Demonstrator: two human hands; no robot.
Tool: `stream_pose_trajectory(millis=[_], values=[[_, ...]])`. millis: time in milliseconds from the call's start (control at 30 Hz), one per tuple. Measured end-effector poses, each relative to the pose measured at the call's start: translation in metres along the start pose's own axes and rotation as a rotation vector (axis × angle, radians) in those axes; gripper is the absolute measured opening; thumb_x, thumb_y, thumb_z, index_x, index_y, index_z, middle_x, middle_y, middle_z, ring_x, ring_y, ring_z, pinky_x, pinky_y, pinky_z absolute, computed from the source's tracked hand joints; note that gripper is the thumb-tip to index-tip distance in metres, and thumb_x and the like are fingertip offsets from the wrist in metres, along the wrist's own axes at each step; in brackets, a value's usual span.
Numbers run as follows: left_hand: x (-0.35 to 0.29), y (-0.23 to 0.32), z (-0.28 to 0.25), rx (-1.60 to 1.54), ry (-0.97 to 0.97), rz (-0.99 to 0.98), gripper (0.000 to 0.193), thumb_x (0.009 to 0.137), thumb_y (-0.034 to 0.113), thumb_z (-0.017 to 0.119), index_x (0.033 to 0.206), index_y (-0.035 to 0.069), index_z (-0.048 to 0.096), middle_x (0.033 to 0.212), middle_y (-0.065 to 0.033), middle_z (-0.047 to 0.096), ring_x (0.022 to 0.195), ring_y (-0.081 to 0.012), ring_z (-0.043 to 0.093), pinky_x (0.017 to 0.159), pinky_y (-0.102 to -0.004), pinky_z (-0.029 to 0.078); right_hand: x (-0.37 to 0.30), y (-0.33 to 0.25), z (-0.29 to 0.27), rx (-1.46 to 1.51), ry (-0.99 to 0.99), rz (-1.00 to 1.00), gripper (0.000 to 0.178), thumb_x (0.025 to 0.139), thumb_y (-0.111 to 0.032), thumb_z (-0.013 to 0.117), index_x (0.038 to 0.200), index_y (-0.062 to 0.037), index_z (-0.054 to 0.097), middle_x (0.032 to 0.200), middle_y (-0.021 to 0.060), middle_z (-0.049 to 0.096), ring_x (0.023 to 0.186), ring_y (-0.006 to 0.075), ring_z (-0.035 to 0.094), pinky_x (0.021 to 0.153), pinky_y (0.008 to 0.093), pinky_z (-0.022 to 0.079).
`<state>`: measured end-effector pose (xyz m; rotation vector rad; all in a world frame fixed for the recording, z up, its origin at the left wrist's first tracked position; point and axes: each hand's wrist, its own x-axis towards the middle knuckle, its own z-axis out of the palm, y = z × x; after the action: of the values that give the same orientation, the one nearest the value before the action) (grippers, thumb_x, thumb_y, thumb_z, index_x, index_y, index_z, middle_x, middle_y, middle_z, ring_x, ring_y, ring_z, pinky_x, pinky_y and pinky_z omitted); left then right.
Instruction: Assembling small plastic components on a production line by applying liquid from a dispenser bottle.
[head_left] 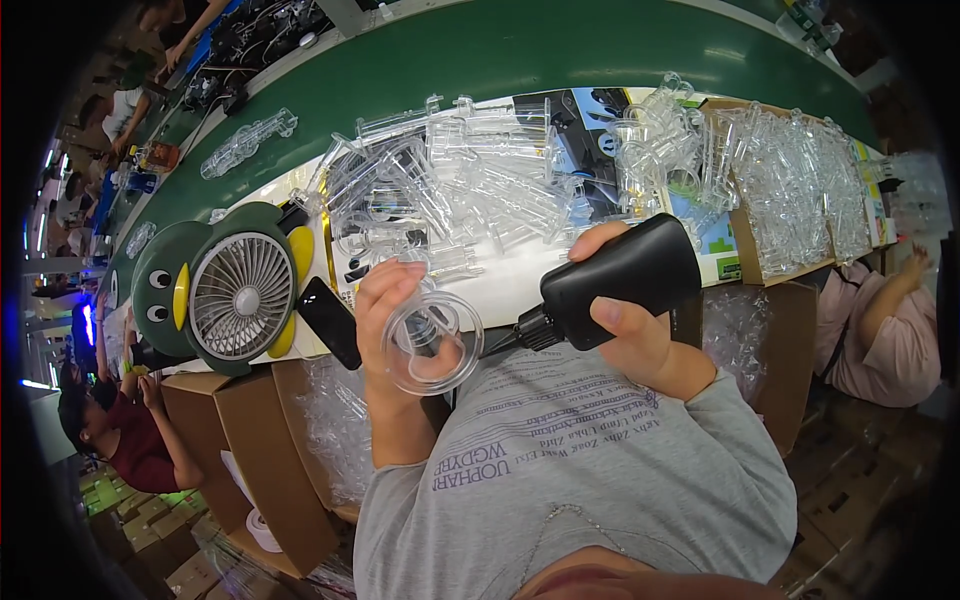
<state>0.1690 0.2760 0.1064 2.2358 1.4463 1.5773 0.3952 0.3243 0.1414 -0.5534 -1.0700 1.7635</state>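
My left hand is closed around a transparent round plastic part with a circular rim, held in front of my chest. A black squeeze bottle lies tilted in my right hand, thumb and fingers wrapped round its body. The bottle's ribbed cap and thin nozzle point left, and the tip reaches the right side of the round part. From this view I cannot tell whether they touch. Just beyond my hands lies a heap of transparent plastic tube parts on the bench.
A green penguin-shaped fan and a black phone are at the left. A cardboard box full of transparent parts stands at the right. Boxes with wrapped parts flank me below the bench edge. Other people sit at both sides.
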Motion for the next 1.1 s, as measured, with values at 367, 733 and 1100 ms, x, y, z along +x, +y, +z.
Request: stream_pose_trajectory(millis=[367, 733, 1100], values=[[-0.012, 0.006, 0.016, -0.305, 0.177, -0.177, 0.055, 0.06, 0.008, 0.071, 0.109, 0.001, 0.047, 0.094, -0.0149, 0.055, 0.084, -0.0259, 0.055, 0.075, -0.0347, 0.046, -0.003, 0.002, -0.001, 0.008, 0.062, -0.119, 0.041, 0.072, -0.014, 0.064, 0.107, 0.0007, 0.049, 0.099, 0.009, 0.054, 0.084, 0.0124, 0.056, 0.074, 0.0231, 0.047], [0.003, 0.016, -0.005, -0.047, -0.007, -0.145, 0.041, 0.066, 0.011, 0.076, 0.099, -0.002, 0.055, 0.099, -0.0186, 0.059, 0.09, -0.0291, 0.059, 0.077, -0.0356, 0.049, -0.002, -0.004, -0.005, -0.036, 0.112, -0.13, 0.039, 0.072, -0.013, 0.064, 0.106, 0.001, 0.051, 0.102, 0.0091, 0.053, 0.086, 0.0122, 0.055, 0.076, 0.0231, 0.046], [-0.003, 0.01, -0.016, -0.205, 0.05, -0.2, 0.05, 0.073, 0.035, 0.071, 0.102, -0.002, 0.054, 0.095, -0.0172, 0.061, 0.09, -0.0318, 0.058, 0.082, -0.0408, 0.046, -0.001, -0.001, -0.005, -0.063, 0.098, -0.12, 0.039, 0.072, -0.013, 0.063, 0.106, 0.0011, 0.051, 0.1, 0.0088, 0.054, 0.085, 0.0119, 0.055, 0.075, 0.0225, 0.045]])
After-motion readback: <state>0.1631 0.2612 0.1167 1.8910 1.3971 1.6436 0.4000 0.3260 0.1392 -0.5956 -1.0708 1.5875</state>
